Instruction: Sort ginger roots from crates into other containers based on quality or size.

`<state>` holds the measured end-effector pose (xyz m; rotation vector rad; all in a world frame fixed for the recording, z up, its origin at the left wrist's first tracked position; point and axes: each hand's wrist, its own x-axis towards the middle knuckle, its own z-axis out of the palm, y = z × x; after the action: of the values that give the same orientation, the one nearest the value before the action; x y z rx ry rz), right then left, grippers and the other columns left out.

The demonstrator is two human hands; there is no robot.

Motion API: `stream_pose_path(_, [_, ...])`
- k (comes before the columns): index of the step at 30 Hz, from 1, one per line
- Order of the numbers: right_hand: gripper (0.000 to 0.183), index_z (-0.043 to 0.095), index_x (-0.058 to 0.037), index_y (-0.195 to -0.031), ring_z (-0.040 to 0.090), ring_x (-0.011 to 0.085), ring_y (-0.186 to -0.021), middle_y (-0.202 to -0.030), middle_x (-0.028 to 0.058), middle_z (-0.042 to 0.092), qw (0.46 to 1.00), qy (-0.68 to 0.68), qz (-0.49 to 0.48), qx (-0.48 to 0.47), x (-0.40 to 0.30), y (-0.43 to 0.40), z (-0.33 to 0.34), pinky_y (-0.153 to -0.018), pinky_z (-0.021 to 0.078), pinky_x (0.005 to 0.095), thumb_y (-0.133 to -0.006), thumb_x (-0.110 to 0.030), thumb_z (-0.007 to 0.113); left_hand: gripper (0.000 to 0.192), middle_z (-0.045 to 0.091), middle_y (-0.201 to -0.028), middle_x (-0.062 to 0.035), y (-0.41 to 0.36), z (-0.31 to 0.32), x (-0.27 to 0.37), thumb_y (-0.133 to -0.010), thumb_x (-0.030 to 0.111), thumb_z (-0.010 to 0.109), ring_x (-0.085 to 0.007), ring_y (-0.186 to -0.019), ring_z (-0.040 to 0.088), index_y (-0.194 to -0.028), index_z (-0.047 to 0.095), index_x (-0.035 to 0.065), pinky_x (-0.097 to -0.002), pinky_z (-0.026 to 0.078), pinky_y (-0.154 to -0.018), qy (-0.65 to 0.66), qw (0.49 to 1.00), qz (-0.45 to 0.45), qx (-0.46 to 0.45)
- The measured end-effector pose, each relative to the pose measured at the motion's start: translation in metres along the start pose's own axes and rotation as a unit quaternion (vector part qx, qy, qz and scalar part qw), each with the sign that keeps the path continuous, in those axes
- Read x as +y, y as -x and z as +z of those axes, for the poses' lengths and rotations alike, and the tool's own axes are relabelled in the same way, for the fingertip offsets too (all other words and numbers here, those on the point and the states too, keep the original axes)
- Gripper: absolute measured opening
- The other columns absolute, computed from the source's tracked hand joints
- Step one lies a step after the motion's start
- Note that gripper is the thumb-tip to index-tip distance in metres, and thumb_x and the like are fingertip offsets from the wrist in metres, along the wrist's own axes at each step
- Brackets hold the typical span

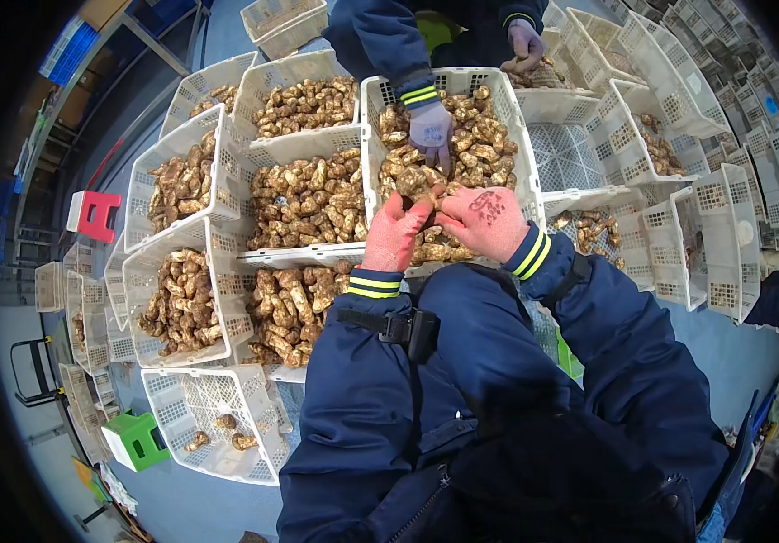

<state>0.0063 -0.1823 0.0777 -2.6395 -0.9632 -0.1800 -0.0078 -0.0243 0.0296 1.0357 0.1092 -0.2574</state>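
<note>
My left hand, in a pink knit glove, grips a brown-and-white mushroom above the near part of a white plastic crate. Against it, the fingertips of my right hand meet the left ones at the mushroom's lower end. The right glove is also pink and bears dark red printing on its back. My fingers partly hide the mushroom. Beneath both hands lie many thick-stemmed mushrooms with soil-brown patches. Just beyond my hands, another person's gloved hand reaches into the same crate.
Crates of mushrooms stand close on the left, some tilted. A crate at lower left holds three mushrooms. To the right are more crates. A red-and-white stool and a green-and-white stool stand on the blue floor.
</note>
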Motion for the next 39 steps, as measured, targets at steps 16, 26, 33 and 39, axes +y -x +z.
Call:
stream_pose_path(16, [0.023, 0.057, -0.0077, -0.097, 0.055, 0.0276, -0.083, -0.091, 0.0104, 0.056, 0.986, -0.134, 0.064, 0.075, 0.031, 0.002, 0.01, -0.07, 0.0451, 0.0341, -0.077, -0.019, 0.055, 0.032, 0.059, -0.1, -0.0111, -0.001, -0.004, -0.002, -0.082, 0.016, 0.057, -0.0196, -0.084, 0.059, -0.11, 0.048, 0.0025, -0.03, 0.05, -0.068, -0.046, 0.994, 0.09, 0.028])
stream_pose_path(26, [0.03, 0.055, -0.0051, -0.107, 0.056, 0.0244, -0.082, -0.093, 0.0137, 0.057, 0.952, -0.29, 0.065, 0.081, 0.012, -0.002, -0.018, -0.071, 0.0442, 0.0311, -0.077, -0.012, 0.055, 0.039, 0.055, -0.1, -0.0038, 0.007, 0.012, 0.011, -0.074, -0.004, 0.057, -0.01, -0.089, 0.052, -0.111, 0.049, 0.0034, -0.0216, 0.043, -0.075, -0.206, 0.969, 0.134, -0.02])
stream_pose_path(33, [0.028, 0.055, -0.0047, -0.104, 0.055, 0.0283, -0.088, -0.094, 0.0151, 0.057, 0.953, -0.28, 0.086, 0.075, 0.009, -0.001, -0.015, -0.075, 0.0443, 0.033, -0.078, -0.013, 0.053, 0.039, 0.054, -0.097, -0.0018, 0.005, 0.012, 0.007, -0.075, -0.004, 0.055, -0.0072, -0.078, 0.05, -0.113, 0.047, 0.0022, -0.02, 0.042, -0.066, -0.144, 0.982, 0.124, -0.017])
stream_pose_path(39, [0.029, 0.055, -0.0054, -0.106, 0.056, 0.0276, -0.089, -0.096, 0.0143, 0.058, 0.949, -0.284, 0.095, 0.102, 0.013, 0.002, -0.011, -0.076, 0.0442, 0.0321, -0.078, -0.011, 0.053, 0.023, 0.056, -0.088, -0.0062, 0.009, 0.005, 0.011, -0.081, 0.016, 0.054, -0.0093, -0.073, 0.052, -0.099, 0.05, 0.0012, -0.0248, 0.043, -0.066, -0.149, 0.989, -0.015, -0.002])
